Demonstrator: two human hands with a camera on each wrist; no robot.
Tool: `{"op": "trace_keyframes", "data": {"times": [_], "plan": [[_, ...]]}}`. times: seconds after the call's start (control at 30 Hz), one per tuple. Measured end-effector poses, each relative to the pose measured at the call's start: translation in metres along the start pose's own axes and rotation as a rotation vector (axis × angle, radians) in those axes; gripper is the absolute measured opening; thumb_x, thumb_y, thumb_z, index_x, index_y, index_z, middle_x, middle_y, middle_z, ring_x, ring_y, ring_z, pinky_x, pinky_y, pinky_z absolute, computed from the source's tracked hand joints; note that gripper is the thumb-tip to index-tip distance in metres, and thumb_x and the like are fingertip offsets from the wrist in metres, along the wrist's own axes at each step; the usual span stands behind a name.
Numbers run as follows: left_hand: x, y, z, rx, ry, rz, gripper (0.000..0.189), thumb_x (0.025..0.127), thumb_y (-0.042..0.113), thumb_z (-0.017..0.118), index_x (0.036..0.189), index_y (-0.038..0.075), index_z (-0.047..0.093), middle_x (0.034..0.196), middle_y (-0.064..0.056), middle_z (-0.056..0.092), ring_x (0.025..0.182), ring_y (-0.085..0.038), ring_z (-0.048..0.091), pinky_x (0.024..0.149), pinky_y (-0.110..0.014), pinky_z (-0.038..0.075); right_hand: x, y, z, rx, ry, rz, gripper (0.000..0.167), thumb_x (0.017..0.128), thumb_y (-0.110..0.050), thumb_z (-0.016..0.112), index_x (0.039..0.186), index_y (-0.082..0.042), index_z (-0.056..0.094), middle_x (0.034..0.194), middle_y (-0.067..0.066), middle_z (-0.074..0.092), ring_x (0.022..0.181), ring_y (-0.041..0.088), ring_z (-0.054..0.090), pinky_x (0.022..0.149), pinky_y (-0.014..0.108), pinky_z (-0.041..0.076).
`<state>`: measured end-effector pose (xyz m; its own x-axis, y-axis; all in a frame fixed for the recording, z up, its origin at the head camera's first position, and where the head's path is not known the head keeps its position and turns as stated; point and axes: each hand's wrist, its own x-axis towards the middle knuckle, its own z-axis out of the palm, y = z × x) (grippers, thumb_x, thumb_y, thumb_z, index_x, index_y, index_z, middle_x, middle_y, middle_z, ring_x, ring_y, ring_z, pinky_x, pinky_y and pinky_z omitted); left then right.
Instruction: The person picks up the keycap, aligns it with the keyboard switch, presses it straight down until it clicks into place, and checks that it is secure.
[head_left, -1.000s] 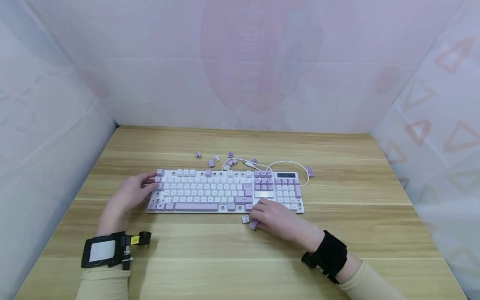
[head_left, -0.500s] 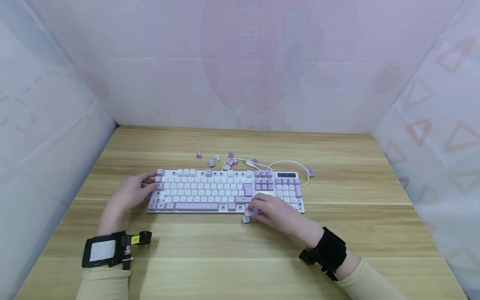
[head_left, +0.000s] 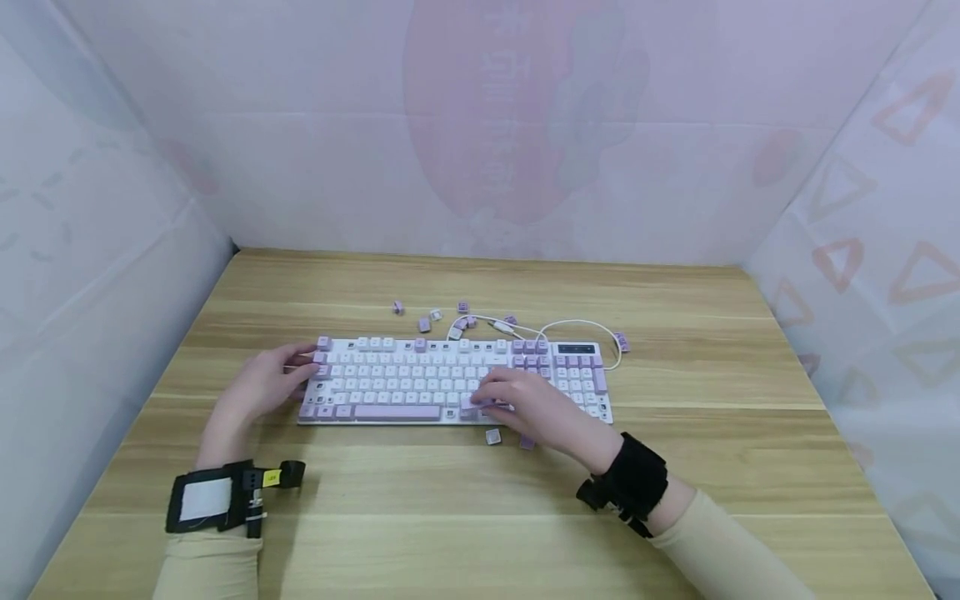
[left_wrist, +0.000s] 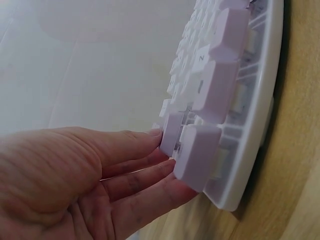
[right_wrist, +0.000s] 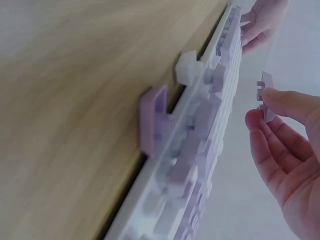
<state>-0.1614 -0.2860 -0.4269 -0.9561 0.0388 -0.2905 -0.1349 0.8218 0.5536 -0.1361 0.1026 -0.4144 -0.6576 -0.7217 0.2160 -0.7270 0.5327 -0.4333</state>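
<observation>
A white and lilac keyboard lies on the table, with bare switches showing where some keycaps are off. My left hand rests at its left end. In the left wrist view the thumb touches a lilac key while the other fingers extend along the keyboard's edge. Over the lower right of the main keys, my right hand pinches a long lilac keycap between thumb and fingers, its stems showing, above the keyboard in the right wrist view. A loose white keycap and a lilac one lie in front of the keyboard.
Behind the keyboard several loose keycaps are scattered beside a white cable and its plug. Another lilac keycap lies near the cable's right loop. Pale printed sheets wall in the wooden table.
My right hand has lifted the lilac keycap from the table in front and carried it left, over the keyboard. My left hand stays at the left end.
</observation>
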Motion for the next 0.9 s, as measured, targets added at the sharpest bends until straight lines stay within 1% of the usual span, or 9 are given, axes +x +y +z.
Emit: {"op": "trace_keyframes", "data": {"times": [0.13, 0.27, 0.37, 0.47, 0.63, 0.73, 0.83, 0.9], "plan": [[0.001, 0.0, 0.0, -0.014, -0.003, -0.003, 0.054, 0.105, 0.027, 0.05, 0.153, 0.004, 0.038, 0.139, -0.028, 0.053, 0.124, -0.042, 0.055, 0.095, -0.05, 0.054, 0.018, -0.007, 0.005, -0.01, 0.012, -0.038, 0.016, 0.089, -0.012, 0.074, 0.105, -0.012, 0.077, 0.103, 0.0, 0.074, 0.097, 0.013, 0.07, 0.088, 0.025, 0.056], [0.002, -0.001, 0.002, -0.014, 0.002, 0.003, 0.054, 0.105, 0.027, 0.051, 0.152, 0.005, 0.038, 0.139, -0.028, 0.054, 0.124, -0.042, 0.056, 0.092, -0.047, 0.056, 0.039, -0.017, 0.013, -0.062, -0.008, -0.033, 0.016, 0.09, -0.016, 0.074, 0.106, -0.013, 0.077, 0.104, 0.0, 0.074, 0.101, 0.014, 0.068, 0.091, 0.026, 0.055], [0.002, 0.0, 0.003, -0.016, 0.003, 0.006, 0.054, 0.105, 0.028, 0.051, 0.153, 0.005, 0.038, 0.139, -0.028, 0.054, 0.123, -0.042, 0.056, 0.093, -0.048, 0.055, 0.054, -0.027, 0.02, -0.093, -0.024, -0.031, 0.017, 0.091, -0.017, 0.073, 0.107, -0.014, 0.077, 0.107, -0.001, 0.074, 0.105, 0.015, 0.065, 0.095, 0.027, 0.053], [0.003, 0.001, 0.004, -0.026, -0.004, 0.014, 0.054, 0.105, 0.028, 0.051, 0.153, 0.006, 0.037, 0.14, -0.027, 0.054, 0.125, -0.042, 0.055, 0.095, -0.049, 0.055, 0.067, -0.037, 0.026, -0.095, -0.049, -0.033, 0.017, 0.092, -0.017, 0.071, 0.109, -0.014, 0.076, 0.11, -0.001, 0.074, 0.109, 0.016, 0.064, 0.098, 0.028, 0.051], [0.001, 0.003, 0.005, -0.042, -0.02, 0.04, 0.053, 0.106, 0.024, 0.05, 0.153, 0.005, 0.036, 0.141, -0.029, 0.052, 0.126, -0.043, 0.054, 0.096, -0.049, 0.055, 0.083, -0.049, 0.036, -0.119, -0.073, -0.051, 0.017, 0.093, -0.018, 0.07, 0.109, -0.015, 0.076, 0.111, -0.002, 0.074, 0.109, 0.014, 0.064, 0.098, 0.026, 0.051], [0.0, 0.004, 0.006, -0.051, -0.029, 0.054, 0.053, 0.106, 0.023, 0.05, 0.153, 0.005, 0.037, 0.141, -0.029, 0.052, 0.127, -0.044, 0.053, 0.099, -0.053, 0.052, 0.092, -0.053, 0.042, -0.132, -0.062, -0.061, 0.017, 0.093, -0.019, 0.071, 0.109, -0.016, 0.076, 0.112, -0.003, 0.074, 0.109, 0.014, 0.064, 0.098, 0.025, 0.05], [0.0, 0.005, 0.007, -0.066, -0.04, 0.064, 0.052, 0.106, 0.024, 0.049, 0.153, 0.005, 0.037, 0.14, -0.029, 0.052, 0.128, -0.044, 0.052, 0.103, -0.057, 0.047, 0.1, -0.056, 0.049, -0.114, -0.045, -0.056, 0.017, 0.093, -0.019, 0.071, 0.109, -0.016, 0.076, 0.111, -0.003, 0.075, 0.107, 0.013, 0.065, 0.098, 0.023, 0.05], [-0.001, 0.005, 0.007, -0.077, -0.045, 0.07, 0.053, 0.106, 0.025, 0.049, 0.153, 0.006, 0.037, 0.139, -0.028, 0.053, 0.127, -0.043, 0.052, 0.104, -0.058, 0.046, 0.106, -0.057, 0.055, -0.109, -0.034, -0.053, 0.016, 0.093, -0.021, 0.07, 0.108, -0.016, 0.076, 0.11, -0.004, 0.075, 0.106, 0.012, 0.065, 0.096, 0.022, 0.05]]}}
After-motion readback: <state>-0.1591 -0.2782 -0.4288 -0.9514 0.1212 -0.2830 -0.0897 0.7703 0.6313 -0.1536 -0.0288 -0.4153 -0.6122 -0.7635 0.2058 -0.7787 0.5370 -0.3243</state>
